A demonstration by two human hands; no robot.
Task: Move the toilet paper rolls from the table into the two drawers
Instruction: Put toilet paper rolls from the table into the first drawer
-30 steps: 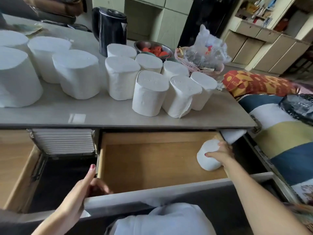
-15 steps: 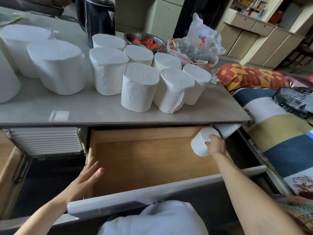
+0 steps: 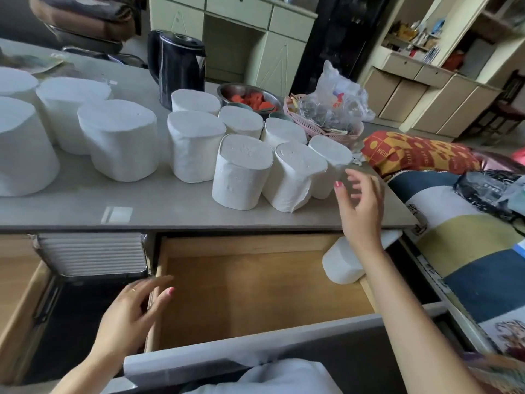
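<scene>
Where the right hand (image 3: 359, 206) crosses, a roll (image 3: 339, 264) hides.

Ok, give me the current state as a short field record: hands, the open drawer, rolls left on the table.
left hand: left hand open, fingers at the left wall of the open drawer, holding nothing
right hand: right hand open, raised over the table edge near the rightmost rolls, holding nothing
in drawer: one roll lying in the back right corner
on table: table holds many upright rolls; nearest the right hand is a roll
other items: black kettle, metal bowl, pink basket
</scene>
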